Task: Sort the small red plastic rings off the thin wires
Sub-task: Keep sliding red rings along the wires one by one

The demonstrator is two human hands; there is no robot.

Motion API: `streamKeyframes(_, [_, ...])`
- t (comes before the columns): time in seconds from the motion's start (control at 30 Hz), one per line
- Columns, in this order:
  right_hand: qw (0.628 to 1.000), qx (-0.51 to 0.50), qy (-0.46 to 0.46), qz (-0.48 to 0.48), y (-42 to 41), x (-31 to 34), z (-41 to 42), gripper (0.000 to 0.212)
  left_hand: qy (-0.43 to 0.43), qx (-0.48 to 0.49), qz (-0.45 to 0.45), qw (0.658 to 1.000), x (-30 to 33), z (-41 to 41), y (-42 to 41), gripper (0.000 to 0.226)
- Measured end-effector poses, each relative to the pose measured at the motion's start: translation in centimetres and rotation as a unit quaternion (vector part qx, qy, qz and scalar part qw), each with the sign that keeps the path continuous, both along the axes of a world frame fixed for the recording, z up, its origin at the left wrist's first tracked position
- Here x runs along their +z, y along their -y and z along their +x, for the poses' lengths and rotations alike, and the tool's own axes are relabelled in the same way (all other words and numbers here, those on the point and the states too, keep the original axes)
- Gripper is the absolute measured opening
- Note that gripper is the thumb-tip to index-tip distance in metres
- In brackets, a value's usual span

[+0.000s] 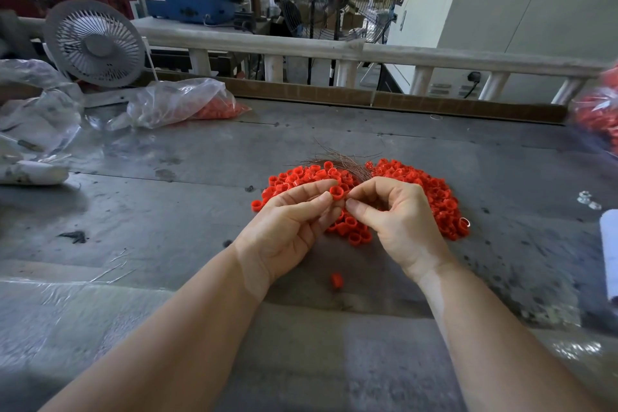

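We pinch one ring (336, 192) in the left hand (287, 227), above the pile (424, 191); the right hand (398, 214) closes its grip beside it, fingertips curled, on what we cannot tell. Wires (337, 160) lie at the pile's far edge. A stray ring (336, 280) sits between our wrists. The table (167, 184) is open to the left. A bag (180, 102) of red pieces lies far left.
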State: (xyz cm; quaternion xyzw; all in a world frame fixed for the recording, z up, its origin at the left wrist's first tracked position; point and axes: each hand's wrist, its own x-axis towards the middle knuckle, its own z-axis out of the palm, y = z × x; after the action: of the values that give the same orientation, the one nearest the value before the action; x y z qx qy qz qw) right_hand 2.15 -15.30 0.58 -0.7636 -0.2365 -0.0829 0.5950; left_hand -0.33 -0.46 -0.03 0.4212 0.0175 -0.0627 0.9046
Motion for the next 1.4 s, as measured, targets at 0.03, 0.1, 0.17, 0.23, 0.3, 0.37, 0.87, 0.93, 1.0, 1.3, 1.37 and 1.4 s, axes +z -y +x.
streamKeyframes(0.03, [1.000, 0.000, -0.005, 0.000, 0.0, 0.0, 0.0, 0.015, 0.002, 0.001, 0.003, 1.000, 0.0, 0.0, 0.0, 0.018])
streamKeyframes(0.1, [1.000, 0.000, -0.014, 0.002, 0.0, -0.1, 0.1, 0.014, 0.005, -0.001, 0.007, 1.000, 0.0, 0.0, 0.0, 0.019])
streamKeyframes(0.17, [1.000, 0.002, -0.023, 0.009, 0.0, -0.1, 0.2, 0.014, 0.006, -0.006, 0.006, 1.000, 0.0, 0.0, 0.0, 0.020])
streamKeyframes(0.23, [1.000, 0.003, -0.028, 0.014, 0.0, -0.2, 0.2, 0.015, 0.005, -0.008, 0.003, 1.000, 0.0, 0.0, 0.0, 0.021])
streamKeyframes(0.3, [0.999, 0.004, -0.032, 0.020, 0.0, -0.2, 0.2, 0.014, 0.005, -0.007, -0.001, 1.000, -0.1, 0.0, 0.0, 0.021])
streamKeyframes(0.37, [0.999, 0.003, -0.041, 0.031, 0.1, -0.3, 0.2, 0.009, 0.008, -0.006, -0.004, 1.000, -0.1, 0.1, 0.0, 0.021])
streamKeyframes(0.87, [0.998, -0.011, -0.068, 0.004, 0.0, -0.5, 0.1, 0.011, 0.032, -0.011, 0.027, 0.999, -0.1, 0.0, 0.2, 0.018])
streamKeyframes(0.93, [0.998, -0.014, -0.065, -0.001, 0.0, -0.4, 0.0, 0.009, 0.035, 0.001, 0.031, 0.999, -0.2, 0.1, 0.2, 0.017])
streamKeyframes(1.0, [0.999, -0.024, -0.044, -0.017, -0.1, -0.3, -0.1, 0.010, 0.036, 0.017, 0.036, 0.999, -0.3, 0.2, 0.2, 0.017])
streamKeyframes(1.3, [0.992, -0.067, 0.084, -0.071, -0.3, 0.3, -0.7, 0.028, 0.036, 0.049, 0.054, 0.997, -0.6, 0.3, 0.2, 0.014])
streamKeyframes(1.37, [0.992, -0.071, 0.073, -0.072, -0.4, 0.2, -0.6, 0.024, 0.037, 0.053, 0.048, 0.997, -0.6, 0.3, 0.2, 0.013])
streamKeyframes(1.4, [0.994, -0.065, 0.059, -0.069, -0.4, 0.1, -0.6, 0.022, 0.038, 0.052, 0.047, 0.997, -0.7, 0.3, 0.1, 0.013])
